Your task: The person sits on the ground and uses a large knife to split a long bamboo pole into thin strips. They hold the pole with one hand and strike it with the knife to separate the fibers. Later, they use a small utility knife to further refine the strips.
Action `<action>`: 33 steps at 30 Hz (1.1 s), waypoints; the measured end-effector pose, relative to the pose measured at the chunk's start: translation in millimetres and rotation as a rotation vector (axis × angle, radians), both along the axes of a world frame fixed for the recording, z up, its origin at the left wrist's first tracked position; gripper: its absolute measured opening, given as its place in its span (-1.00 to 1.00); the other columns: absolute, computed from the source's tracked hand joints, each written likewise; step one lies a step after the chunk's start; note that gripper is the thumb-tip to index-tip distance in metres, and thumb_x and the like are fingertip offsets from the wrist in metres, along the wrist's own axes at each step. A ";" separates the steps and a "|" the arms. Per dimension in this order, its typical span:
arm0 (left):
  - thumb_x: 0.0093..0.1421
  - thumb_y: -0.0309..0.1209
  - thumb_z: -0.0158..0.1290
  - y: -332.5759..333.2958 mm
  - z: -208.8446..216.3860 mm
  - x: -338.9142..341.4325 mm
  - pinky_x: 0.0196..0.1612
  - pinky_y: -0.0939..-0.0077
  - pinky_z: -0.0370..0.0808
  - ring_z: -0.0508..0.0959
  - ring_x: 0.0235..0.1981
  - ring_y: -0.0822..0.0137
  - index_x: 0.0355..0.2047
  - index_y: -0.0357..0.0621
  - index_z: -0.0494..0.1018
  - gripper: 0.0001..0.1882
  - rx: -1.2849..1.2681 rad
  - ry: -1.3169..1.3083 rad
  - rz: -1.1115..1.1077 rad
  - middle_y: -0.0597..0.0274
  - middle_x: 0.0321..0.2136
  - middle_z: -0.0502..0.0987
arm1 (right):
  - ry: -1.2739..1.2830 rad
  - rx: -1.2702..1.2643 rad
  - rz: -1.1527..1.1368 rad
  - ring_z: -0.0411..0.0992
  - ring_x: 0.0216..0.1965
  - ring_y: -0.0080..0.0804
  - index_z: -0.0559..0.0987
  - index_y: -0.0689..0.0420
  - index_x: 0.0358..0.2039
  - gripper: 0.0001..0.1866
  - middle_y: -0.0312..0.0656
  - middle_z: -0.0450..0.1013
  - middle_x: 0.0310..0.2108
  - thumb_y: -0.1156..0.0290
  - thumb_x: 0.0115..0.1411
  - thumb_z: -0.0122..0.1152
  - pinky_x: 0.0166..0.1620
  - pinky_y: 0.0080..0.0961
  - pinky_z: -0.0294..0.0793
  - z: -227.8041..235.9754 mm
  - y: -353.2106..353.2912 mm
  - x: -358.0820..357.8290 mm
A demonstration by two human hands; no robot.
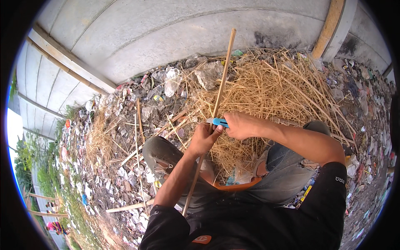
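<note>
A long, narrow bamboo strip (225, 73) slants from my lap up toward the wall. My left hand (202, 139) is closed round it near its middle. In my right hand (241, 125) is a blue utility knife (220, 122), gripped by its handle. Its blade end points left and meets the strip just above my left fingers. My left thumb lies close against the knife. Whether the blade is cutting in is too small to tell. Thin, straw-coloured bamboo shavings (266, 89) are heaped beyond and below my hands.
My bent knees (164, 152) flank the work. Loose bamboo strips (138, 166) lie on the left among scattered litter (125, 175). A pale rock (209, 75) sits by the heap. Behind stands a grey concrete wall (179, 39) with a bamboo pole (328, 29) leaning on it.
</note>
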State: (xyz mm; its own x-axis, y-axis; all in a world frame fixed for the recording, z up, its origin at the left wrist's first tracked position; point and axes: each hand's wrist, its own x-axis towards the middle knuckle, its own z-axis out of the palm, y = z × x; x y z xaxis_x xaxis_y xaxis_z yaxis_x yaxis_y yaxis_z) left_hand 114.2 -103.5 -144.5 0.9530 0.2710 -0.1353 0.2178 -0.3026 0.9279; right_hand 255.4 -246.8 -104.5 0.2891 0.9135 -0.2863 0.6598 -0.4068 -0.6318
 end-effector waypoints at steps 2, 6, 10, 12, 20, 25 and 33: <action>0.30 -0.14 0.15 -0.7 -1.7 0.8 -0.59 0.39 0.15 0.19 -0.65 0.50 -0.55 -0.25 0.37 -0.56 0.123 0.006 0.027 0.41 -0.74 0.26 | -0.025 0.018 -0.027 0.55 -0.45 0.04 0.39 0.44 -0.25 -0.70 0.19 0.51 -0.51 0.43 0.14 0.14 -0.37 -0.14 0.52 -1.0 -1.7 -4.2; 0.28 -0.09 0.15 -0.7 -10.4 4.1 -0.57 0.29 0.22 0.22 -0.68 0.36 -0.59 -0.29 0.34 -0.48 0.303 -0.014 0.091 0.23 -0.77 0.27 | -0.108 0.120 -0.062 0.56 -0.43 0.09 0.35 0.50 -0.22 -0.64 0.22 0.49 -0.51 0.42 0.16 0.14 -0.40 -0.15 0.54 -17.8 -0.7 -10.4; 0.29 -0.06 0.13 -9.3 -8.3 8.8 -0.57 0.25 0.24 0.22 -0.70 0.28 -0.62 -0.31 0.31 -0.44 0.350 -0.011 0.228 0.11 -0.78 0.26 | -0.096 0.258 -0.211 0.55 -0.46 0.10 0.30 0.54 -0.16 -0.60 0.20 0.48 -0.52 0.43 0.17 0.12 -0.44 -0.13 0.54 -40.8 11.3 -22.7; 0.28 -0.04 0.14 -8.2 -12.5 12.8 -0.58 0.26 0.23 0.22 -0.70 0.31 -0.62 -0.30 0.31 -0.43 0.341 0.027 0.248 0.14 -0.78 0.26 | 0.001 0.239 -0.298 0.55 -0.47 0.11 0.28 0.55 -0.15 -0.57 0.21 0.48 -0.51 0.42 0.17 0.15 -0.45 -0.12 0.53 -44.4 16.3 -24.4; 0.23 0.04 0.18 -5.2 -1.4 11.3 -0.59 0.39 0.19 0.21 -0.67 0.49 -0.62 -0.25 0.34 -0.42 0.183 0.085 0.203 0.34 -0.76 0.27 | -0.138 0.204 -0.102 0.56 -0.47 0.07 0.52 0.43 -0.42 -0.72 0.19 0.50 -0.56 0.40 0.03 0.23 -0.40 -0.13 0.55 -18.1 9.1 -4.0; 0.21 0.02 0.21 -1.5 1.6 3.7 -0.56 0.46 0.19 0.20 -0.63 0.54 -0.56 -0.24 0.41 -0.47 0.068 0.063 0.111 0.41 -0.72 0.28 | -0.099 0.101 -0.024 0.56 -0.52 0.02 0.54 0.38 -0.56 -0.78 0.17 0.48 -0.62 0.42 -0.01 0.22 -0.41 -0.18 0.54 -8.2 6.7 -4.6; 0.19 -0.04 0.25 -2.1 -11.1 5.3 -0.56 0.42 0.20 0.20 -0.62 0.49 -0.54 -0.25 0.42 -0.51 0.150 -0.056 0.133 0.37 -0.71 0.28 | -0.128 0.046 -0.068 0.57 -0.48 0.03 0.57 0.42 -0.48 -0.74 0.18 0.51 -0.56 0.41 0.12 0.23 -0.40 -0.14 0.55 -14.8 8.6 -10.4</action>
